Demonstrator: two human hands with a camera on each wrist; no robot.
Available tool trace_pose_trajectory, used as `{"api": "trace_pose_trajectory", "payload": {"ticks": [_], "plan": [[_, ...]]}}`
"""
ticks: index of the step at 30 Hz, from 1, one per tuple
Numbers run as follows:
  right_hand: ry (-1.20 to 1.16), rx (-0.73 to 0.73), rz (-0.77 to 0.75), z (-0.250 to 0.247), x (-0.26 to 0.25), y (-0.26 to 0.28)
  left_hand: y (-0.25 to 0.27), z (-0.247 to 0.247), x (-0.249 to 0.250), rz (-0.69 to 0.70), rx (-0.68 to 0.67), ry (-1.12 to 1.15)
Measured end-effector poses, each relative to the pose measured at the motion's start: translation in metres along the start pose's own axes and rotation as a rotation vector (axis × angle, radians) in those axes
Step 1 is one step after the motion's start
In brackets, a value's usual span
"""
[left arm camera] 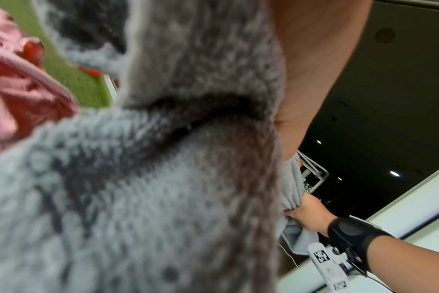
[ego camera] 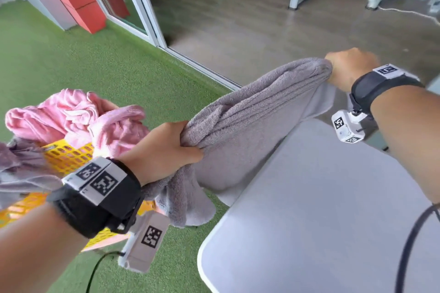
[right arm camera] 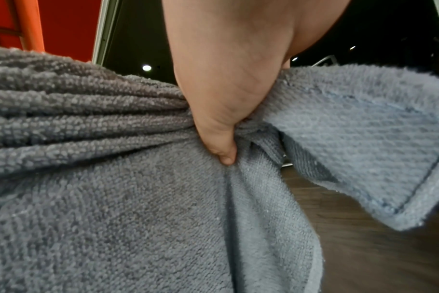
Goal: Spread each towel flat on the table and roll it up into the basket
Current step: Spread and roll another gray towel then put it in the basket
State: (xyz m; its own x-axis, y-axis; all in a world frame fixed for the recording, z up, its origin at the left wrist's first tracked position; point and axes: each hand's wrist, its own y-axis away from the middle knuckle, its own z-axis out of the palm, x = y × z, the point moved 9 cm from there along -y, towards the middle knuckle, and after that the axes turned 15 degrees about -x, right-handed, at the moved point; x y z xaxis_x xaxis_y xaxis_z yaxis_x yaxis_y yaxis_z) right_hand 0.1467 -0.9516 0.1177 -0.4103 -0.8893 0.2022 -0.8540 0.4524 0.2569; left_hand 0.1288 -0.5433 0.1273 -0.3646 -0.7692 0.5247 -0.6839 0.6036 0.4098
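A grey towel (ego camera: pixel 250 123) hangs stretched in the air between my two hands, sagging over the far left corner of the white table (ego camera: pixel 321 209). My left hand (ego camera: pixel 166 150) grips one bunched end, with loose cloth dangling below the wrist. My right hand (ego camera: pixel 347 66) grips the other end higher up, past the table's far edge. In the right wrist view my right hand (right arm camera: pixel 226 111) pinches the gathered grey towel (right arm camera: pixel 113 198). The left wrist view is mostly filled by the blurred grey towel (left arm camera: pixel 150 188), and my right hand (left arm camera: pixel 311 214) holds its far end.
A yellow basket (ego camera: pixel 66 154) stands on the green turf at my left, heaped with pink towels (ego camera: pixel 78 119) and a purple-grey one (ego camera: pixel 16 169). A sliding door frame (ego camera: pixel 152 31) and a grey floor lie beyond. A black cable (ego camera: pixel 409 245) crosses the table's right side.
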Motion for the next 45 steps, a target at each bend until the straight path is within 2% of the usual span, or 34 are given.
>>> {"api": "trace_pose_trajectory", "payload": {"ticks": [7, 12, 17, 21, 29, 38, 42, 45], "plan": [[0.093, -0.032, 0.126, 0.025, 0.063, 0.062, 0.026, 0.076, 0.048, 0.165, -0.147, 0.17], [0.145, -0.083, 0.208, 0.057, 0.096, 0.124, 0.059, 0.134, 0.068, 0.246, -0.25, 0.149], [0.13, -0.134, 0.327, 0.081, 0.128, 0.198, 0.09, 0.179, 0.076, 0.299, -0.262, 0.094], [0.136, -0.113, 0.328, 0.084, 0.139, 0.243, 0.119, 0.2, 0.079, 0.31, -0.2, 0.032], [0.082, -0.094, 0.23, 0.099, 0.17, 0.28, 0.156, 0.242, 0.102, 0.278, -0.117, -0.07], [0.125, 0.025, 0.007, 0.145, 0.259, 0.281, 0.183, 0.333, 0.17, 0.204, -0.033, -0.066], [0.123, -0.018, -0.047, 0.172, 0.301, 0.298, 0.193, 0.375, 0.191, 0.109, -0.033, -0.046], [0.124, -0.055, -0.045, 0.192, 0.324, 0.312, 0.204, 0.404, 0.209, 0.097, -0.07, -0.055]]}}
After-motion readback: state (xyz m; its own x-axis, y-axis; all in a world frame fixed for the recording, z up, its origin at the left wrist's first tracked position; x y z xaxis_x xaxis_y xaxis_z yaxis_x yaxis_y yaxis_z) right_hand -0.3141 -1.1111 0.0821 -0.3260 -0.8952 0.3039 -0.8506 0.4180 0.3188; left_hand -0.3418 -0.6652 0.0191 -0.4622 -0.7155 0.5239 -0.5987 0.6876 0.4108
